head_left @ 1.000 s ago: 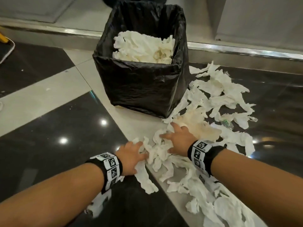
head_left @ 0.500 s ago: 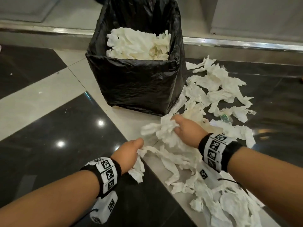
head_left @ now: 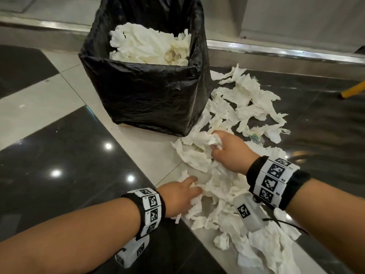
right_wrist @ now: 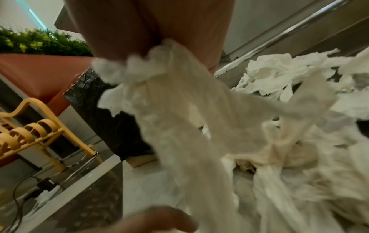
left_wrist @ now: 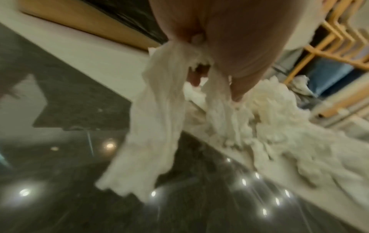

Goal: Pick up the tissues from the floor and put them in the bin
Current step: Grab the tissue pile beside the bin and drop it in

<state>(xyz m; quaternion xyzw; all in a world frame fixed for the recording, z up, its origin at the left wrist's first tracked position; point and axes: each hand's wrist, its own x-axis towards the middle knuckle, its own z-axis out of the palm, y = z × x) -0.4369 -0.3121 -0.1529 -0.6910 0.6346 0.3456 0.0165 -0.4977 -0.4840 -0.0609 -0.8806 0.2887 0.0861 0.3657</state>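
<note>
Both hands clutch tissues beside the bin.
Right hand (head_left: 230, 153) and left hand (head_left: 178, 196) each grip crumpled tissues (head_left: 199, 153); black-lined bin (head_left: 146, 93) stands just beyond.

Both forearms reach forward and down from the lower edge of the head view, each wearing a black wristband set with white marker squares. The left hand (head_left: 178, 196) lies lower and nearer, knuckles up, its fingers curled down and closed round strips of tissue (left_wrist: 155, 126) that hang from the grip in the left wrist view. The right hand (head_left: 227, 153) is raised higher and farther forward, back of the hand upward, fingers bunched tight round a wad of tissue, strands trailing from its fist. The two hands are apart, not touching.
</note>
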